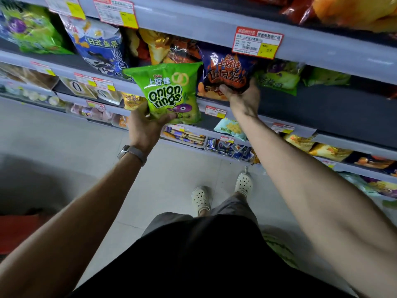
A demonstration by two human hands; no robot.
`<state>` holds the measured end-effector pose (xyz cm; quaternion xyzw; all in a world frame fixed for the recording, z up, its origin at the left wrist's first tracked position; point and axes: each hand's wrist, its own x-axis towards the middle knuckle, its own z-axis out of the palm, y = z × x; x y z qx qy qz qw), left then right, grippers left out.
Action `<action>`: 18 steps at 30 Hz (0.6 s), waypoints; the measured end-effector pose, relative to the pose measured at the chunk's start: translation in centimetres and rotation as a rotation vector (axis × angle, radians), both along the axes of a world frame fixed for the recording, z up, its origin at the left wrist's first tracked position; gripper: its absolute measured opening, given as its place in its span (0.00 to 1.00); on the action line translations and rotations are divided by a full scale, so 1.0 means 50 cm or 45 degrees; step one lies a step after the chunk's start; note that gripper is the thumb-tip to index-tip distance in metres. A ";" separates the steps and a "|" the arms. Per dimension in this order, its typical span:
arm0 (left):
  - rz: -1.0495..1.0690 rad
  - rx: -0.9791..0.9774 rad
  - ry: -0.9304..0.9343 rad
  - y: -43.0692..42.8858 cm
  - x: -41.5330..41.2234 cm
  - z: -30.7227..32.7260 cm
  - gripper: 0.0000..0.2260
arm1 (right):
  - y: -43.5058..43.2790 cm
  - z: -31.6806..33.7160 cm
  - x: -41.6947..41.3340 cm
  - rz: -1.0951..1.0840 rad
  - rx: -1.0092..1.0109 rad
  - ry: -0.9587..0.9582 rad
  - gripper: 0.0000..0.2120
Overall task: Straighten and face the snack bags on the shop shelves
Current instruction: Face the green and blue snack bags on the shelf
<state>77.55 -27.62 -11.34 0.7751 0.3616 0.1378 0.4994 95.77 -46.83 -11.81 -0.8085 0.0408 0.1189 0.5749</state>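
- The shelf [335, 100] runs just beyond both hands; the stretch to the right of the right hand is mostly bare, with green bags [279, 77] pushed back.
- The green onion rings bag [169, 94] is in the air in front of the shelf edge, upright and label-out, above the left hand [146, 127]. It looks puffed, light, slick and crushable, so the bottom seam seems the safest hold.
- The dark purple chip bag [225, 74] leans on the shelf above the right hand [243, 98], just right of the green one. It is likely just as soft and slippery.
- The left hand is closed round the green bag's lower edge, thumb on the front, arm stretched forward.
- The right hand grips the purple bag's bottom edge, fingers curled under, arm extended.
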 end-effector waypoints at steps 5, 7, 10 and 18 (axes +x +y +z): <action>0.000 0.017 0.006 -0.005 0.006 0.010 0.16 | 0.039 -0.007 0.015 0.031 -0.081 -0.018 0.33; -0.015 -0.002 0.002 -0.012 0.013 0.013 0.14 | 0.039 -0.006 0.020 0.050 -0.117 0.002 0.35; -0.072 0.002 -0.005 -0.029 0.027 0.015 0.15 | 0.021 -0.007 0.020 0.063 -0.105 0.011 0.38; -0.340 0.011 0.059 -0.129 0.073 0.012 0.14 | -0.133 -0.004 -0.078 -0.084 0.020 -0.024 0.21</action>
